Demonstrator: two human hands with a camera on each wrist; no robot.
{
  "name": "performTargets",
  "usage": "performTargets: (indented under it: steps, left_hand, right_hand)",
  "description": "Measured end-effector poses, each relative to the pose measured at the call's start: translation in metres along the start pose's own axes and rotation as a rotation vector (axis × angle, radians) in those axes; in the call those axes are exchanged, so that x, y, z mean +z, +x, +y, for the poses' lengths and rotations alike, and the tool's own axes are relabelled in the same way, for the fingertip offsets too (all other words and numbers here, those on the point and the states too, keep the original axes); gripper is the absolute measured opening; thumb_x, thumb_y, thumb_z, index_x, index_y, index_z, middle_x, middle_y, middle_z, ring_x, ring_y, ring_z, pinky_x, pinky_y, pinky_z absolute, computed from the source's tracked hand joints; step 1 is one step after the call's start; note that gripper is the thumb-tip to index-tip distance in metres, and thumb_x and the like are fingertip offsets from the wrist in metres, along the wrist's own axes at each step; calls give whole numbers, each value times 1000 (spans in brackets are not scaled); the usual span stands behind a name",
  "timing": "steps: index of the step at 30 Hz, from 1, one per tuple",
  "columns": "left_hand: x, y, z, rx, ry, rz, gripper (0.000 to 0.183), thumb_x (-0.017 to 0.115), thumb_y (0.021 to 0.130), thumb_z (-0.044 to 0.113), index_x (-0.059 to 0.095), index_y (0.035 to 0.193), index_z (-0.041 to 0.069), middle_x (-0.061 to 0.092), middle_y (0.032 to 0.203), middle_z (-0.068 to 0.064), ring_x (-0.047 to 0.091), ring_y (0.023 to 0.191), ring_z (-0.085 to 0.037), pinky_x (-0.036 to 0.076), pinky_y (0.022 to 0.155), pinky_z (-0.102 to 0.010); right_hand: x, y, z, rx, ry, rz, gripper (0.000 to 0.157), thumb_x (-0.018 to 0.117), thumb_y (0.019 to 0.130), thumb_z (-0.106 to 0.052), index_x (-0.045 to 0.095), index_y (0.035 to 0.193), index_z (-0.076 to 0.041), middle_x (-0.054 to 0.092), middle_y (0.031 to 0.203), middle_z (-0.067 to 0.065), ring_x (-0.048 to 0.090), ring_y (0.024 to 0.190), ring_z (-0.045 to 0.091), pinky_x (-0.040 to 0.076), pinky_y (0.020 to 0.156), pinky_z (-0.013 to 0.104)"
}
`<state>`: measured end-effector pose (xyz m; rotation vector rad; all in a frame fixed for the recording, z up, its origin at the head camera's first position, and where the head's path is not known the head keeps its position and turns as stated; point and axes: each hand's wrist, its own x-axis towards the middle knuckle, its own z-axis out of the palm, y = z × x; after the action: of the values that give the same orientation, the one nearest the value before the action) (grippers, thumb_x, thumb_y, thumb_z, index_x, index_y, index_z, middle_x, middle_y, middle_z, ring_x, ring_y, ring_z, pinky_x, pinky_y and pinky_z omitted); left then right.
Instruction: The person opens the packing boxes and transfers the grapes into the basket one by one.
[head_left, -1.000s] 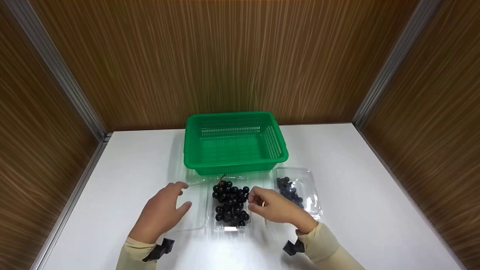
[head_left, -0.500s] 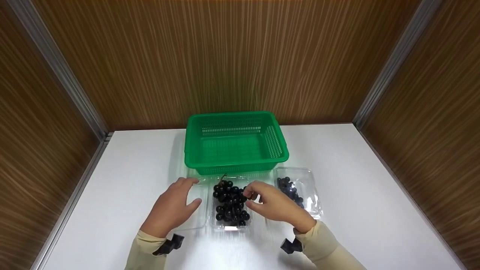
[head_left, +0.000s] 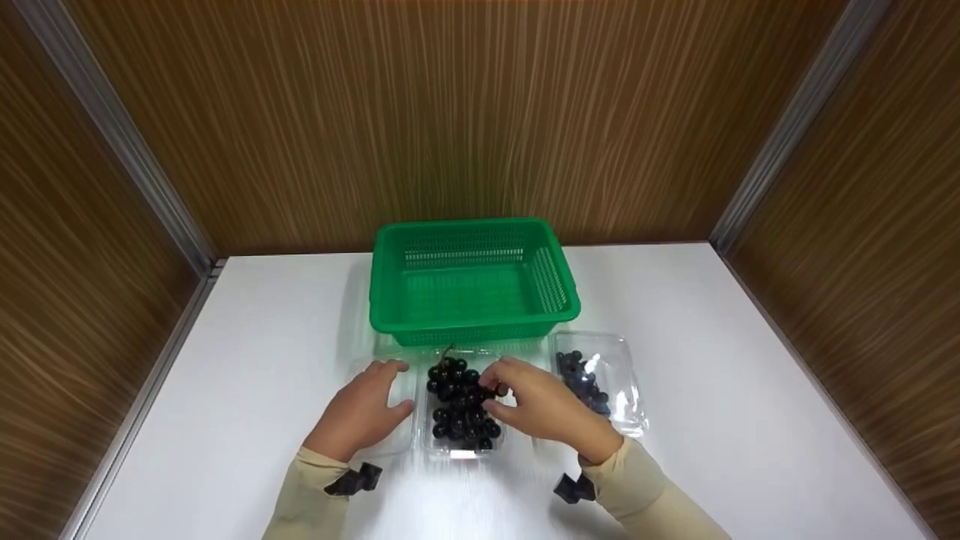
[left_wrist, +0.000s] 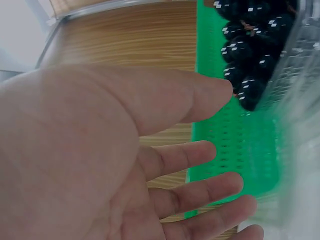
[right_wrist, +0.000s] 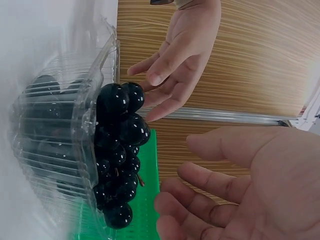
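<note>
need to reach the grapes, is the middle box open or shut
Open: uncovered grapes rise above the rim of the middle box.

wood-grain panels [head_left: 480, 112], three sides | metal strips [head_left: 124, 135], back corners | white tabletop [head_left: 712, 375]

The left hand [head_left: 360, 411] and right hand [head_left: 541, 402] have moved inward, closer to the dark grapes [head_left: 459, 421].
</note>
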<state>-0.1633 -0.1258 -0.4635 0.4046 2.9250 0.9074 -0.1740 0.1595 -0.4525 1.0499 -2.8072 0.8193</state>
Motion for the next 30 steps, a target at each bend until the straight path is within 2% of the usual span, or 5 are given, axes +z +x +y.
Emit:
performTargets:
  steps: [9,17,20,26,30]
  left_hand:
    - [12,-1,-4,-34,-38,-23,50,73,94,24,59,138,4,61,140,-19,60,126,-41,50,101,-57]
    - [21,1,0,-57,-72,-69,53,72,95,26,57,140,5,62,138,-17,63,121,-37,51,100,-55]
    - [24,3,1,-57,-84,-82,54,72,95,26,56,141,6,61,139,-17,62,122,-36,50,100,-54]
    - [26,6,2,-41,-111,-96,54,73,94,26,56,141,7,63,132,-16,64,116,-34,52,96,-54]
    - [26,6,2,-14,-100,-93,55,74,94,25,56,144,11,64,131,-17,64,116,-34,53,95,-54]
  right_hand:
    - [9,4,-9,7,-85,-29,30,77,93,-22,69,119,-9,67,109,3,66,96,17,57,85,37]
    - [15,2,-9,-27,-116,-62,38,74,96,-25,68,131,-12,64,104,0,59,82,16,54,73,31]
    - [18,1,-8,-30,-121,-70,39,72,98,-27,68,133,-13,62,104,-1,56,80,13,53,72,30]
    - [21,1,-5,1,-92,-93,32,73,97,-27,70,125,-11,67,101,-1,67,83,18,56,74,31]
    - [22,2,-4,6,-77,-111,36,72,97,-25,68,129,-9,70,99,-1,65,81,14,55,74,31]
